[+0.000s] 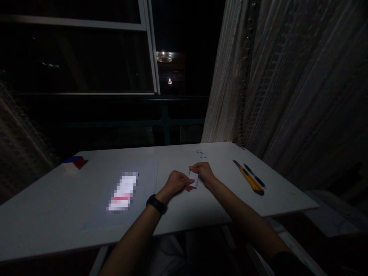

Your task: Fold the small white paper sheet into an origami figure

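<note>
Over the middle of the table, a small piece of white paper (194, 179) is pinched between both hands. My left hand (177, 181) closes on its lower left side and wears a black band at the wrist. My right hand (202, 171) grips its upper part with the fingers together. Whether the paper is folded, I cannot tell. Beyond the hands lie several small paper scraps (201, 154) with dark marks. On the right rest a yellow utility knife (249, 179) with its blade showing and a dark pen (254, 174) beside it.
A lit, blurred-out screen (123, 191) lies on a large white sheet (147, 199) to the left. A cube (73, 163) with blue, white and red faces sits at the far left of the white table (51, 199). A curtain (227, 88) hangs behind on the right.
</note>
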`<move>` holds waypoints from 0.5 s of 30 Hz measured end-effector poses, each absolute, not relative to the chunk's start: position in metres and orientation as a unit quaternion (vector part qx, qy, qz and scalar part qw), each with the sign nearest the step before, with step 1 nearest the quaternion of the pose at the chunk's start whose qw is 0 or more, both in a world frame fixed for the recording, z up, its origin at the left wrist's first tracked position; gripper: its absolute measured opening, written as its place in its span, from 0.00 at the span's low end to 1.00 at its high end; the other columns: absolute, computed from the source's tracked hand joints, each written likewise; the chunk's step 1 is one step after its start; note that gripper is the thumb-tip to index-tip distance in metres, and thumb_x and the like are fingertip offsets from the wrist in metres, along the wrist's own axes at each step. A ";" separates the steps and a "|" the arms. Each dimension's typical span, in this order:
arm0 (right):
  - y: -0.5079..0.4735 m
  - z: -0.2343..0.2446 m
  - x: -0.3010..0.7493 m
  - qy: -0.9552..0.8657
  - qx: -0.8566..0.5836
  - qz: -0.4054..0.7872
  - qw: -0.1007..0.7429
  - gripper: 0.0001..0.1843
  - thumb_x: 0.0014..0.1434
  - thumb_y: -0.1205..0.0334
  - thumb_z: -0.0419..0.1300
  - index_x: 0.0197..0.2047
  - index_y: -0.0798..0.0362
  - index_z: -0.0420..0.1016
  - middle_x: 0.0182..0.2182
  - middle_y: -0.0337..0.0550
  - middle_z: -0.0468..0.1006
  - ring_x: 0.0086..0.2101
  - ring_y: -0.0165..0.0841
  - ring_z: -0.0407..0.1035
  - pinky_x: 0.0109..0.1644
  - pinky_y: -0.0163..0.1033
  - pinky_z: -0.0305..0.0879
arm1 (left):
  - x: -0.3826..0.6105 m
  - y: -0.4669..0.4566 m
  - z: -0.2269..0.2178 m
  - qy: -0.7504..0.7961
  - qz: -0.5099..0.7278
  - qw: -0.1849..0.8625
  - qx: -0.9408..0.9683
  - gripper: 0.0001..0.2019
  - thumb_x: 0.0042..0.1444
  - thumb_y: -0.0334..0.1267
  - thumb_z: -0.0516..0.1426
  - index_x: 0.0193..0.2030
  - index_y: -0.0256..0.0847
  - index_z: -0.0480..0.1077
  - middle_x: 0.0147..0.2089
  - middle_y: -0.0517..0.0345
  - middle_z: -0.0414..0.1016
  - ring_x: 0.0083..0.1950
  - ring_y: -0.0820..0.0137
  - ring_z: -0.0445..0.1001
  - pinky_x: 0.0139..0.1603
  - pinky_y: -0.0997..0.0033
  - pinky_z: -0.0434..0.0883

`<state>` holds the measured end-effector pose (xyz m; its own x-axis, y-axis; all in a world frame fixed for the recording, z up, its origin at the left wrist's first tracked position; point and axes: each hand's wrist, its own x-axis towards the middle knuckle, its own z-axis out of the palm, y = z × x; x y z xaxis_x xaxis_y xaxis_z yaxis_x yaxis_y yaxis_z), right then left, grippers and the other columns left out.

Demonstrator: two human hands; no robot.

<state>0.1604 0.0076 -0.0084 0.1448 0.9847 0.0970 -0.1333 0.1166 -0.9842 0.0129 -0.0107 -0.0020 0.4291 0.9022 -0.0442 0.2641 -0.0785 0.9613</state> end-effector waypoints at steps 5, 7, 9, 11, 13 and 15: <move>0.008 -0.008 0.161 -0.445 -0.482 0.466 0.593 0.10 0.29 0.60 0.68 0.14 0.56 0.74 0.14 0.40 0.73 0.20 0.29 0.63 0.27 0.36 0.57 | 0.014 -0.012 0.000 0.436 0.327 0.548 0.634 0.16 0.37 0.45 0.65 0.18 0.31 0.70 0.16 0.53 0.71 0.19 0.74 0.66 0.19 0.77 0.56; 0.008 -0.008 0.161 -0.445 -0.484 0.466 0.591 0.09 0.29 0.60 0.68 0.15 0.56 0.74 0.14 0.41 0.72 0.20 0.29 0.63 0.26 0.36 0.56 | 0.014 -0.011 0.000 0.432 0.329 0.559 0.627 0.16 0.37 0.44 0.65 0.18 0.31 0.69 0.15 0.54 0.70 0.18 0.75 0.65 0.19 0.77 0.54; 0.007 -0.007 0.162 -0.443 -0.490 0.465 0.589 0.09 0.29 0.60 0.68 0.14 0.56 0.74 0.13 0.41 0.72 0.19 0.29 0.63 0.26 0.36 0.57 | 0.013 -0.010 -0.001 0.423 0.324 0.572 0.623 0.17 0.36 0.45 0.66 0.18 0.31 0.69 0.16 0.53 0.70 0.18 0.75 0.65 0.18 0.77 0.54; 0.007 -0.006 0.162 -0.434 -0.498 0.468 0.588 0.08 0.29 0.61 0.67 0.15 0.57 0.75 0.14 0.41 0.73 0.19 0.29 0.63 0.26 0.36 0.57 | 0.012 -0.009 -0.002 0.410 0.319 0.595 0.613 0.17 0.35 0.44 0.66 0.20 0.31 0.70 0.18 0.51 0.72 0.20 0.74 0.68 0.19 0.77 0.55; 0.006 -0.006 0.163 -0.429 -0.497 0.473 0.588 0.07 0.29 0.64 0.67 0.16 0.56 0.76 0.16 0.41 0.75 0.21 0.30 0.65 0.27 0.36 0.59 | 0.011 -0.009 -0.001 0.401 0.323 0.622 0.590 0.17 0.35 0.43 0.67 0.24 0.30 0.71 0.22 0.50 0.74 0.23 0.72 0.71 0.21 0.77 0.58; 0.007 -0.007 0.163 -0.439 -0.490 0.479 0.581 0.06 0.30 0.65 0.66 0.19 0.56 0.77 0.19 0.42 0.77 0.22 0.30 0.66 0.26 0.34 0.60 | 0.010 -0.010 0.000 0.397 0.327 0.645 0.565 0.18 0.36 0.43 0.66 0.30 0.30 0.73 0.26 0.48 0.76 0.25 0.72 0.72 0.22 0.78 0.60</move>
<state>0.1635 0.0066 -0.0075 0.1555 0.9870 0.0415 -0.1266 0.0616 -0.9900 0.0104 -0.0098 0.0002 0.4715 0.8703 -0.1423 0.0263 0.1474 0.9887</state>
